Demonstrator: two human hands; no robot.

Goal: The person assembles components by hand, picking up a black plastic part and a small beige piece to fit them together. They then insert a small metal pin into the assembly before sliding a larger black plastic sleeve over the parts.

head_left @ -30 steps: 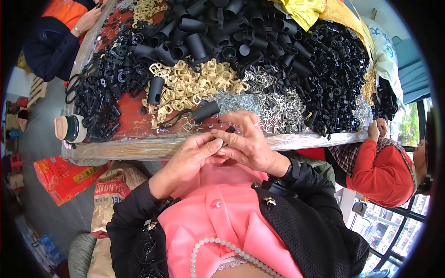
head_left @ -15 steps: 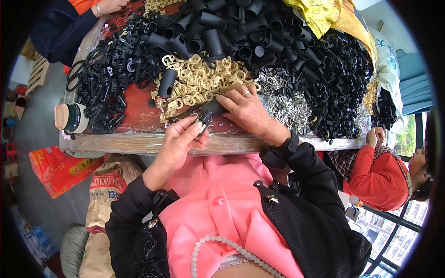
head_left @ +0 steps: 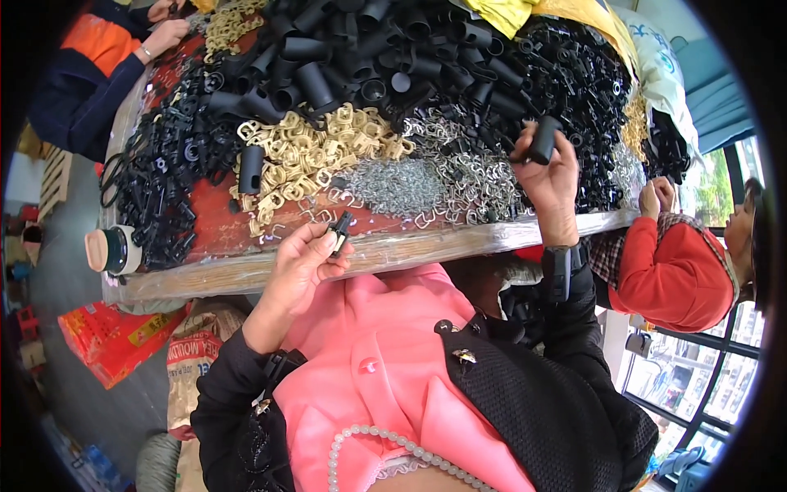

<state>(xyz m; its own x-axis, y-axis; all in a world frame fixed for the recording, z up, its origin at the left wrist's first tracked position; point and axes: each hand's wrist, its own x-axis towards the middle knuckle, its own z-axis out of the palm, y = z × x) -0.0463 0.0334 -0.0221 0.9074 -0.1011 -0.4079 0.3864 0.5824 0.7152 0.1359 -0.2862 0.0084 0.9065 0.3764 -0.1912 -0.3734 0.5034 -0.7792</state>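
My left hand [head_left: 297, 266], near the table's front edge, pinches a small black plastic part [head_left: 342, 230] between thumb and fingertips. A pale spot shows on that part. Off to the right, my right hand [head_left: 548, 187] is raised over the near side of the table, its fingers wrapped round a short black plastic tube [head_left: 543, 141]. Between the hands lie a heap of small metal springs [head_left: 393, 185] and loose silvery metal hooks [head_left: 485, 182]. Beyond my left hand spreads a pile of beige plastic rings [head_left: 324, 146], with another black tube [head_left: 251, 170] at its left.
Many black tubes [head_left: 316, 86] are heaped at the back. Small black parts [head_left: 566, 78] cover the right side, others [head_left: 160, 184] the left. A jar [head_left: 115, 249] stands at the left corner. One co-worker's sleeve [head_left: 90, 98] is at far left, another person [head_left: 672, 271] at right.
My right hand has moved right and up from beside the beige rings and now holds a black tube aloft, uncovering the springs. My left hand keeps its small part. The view has shifted.
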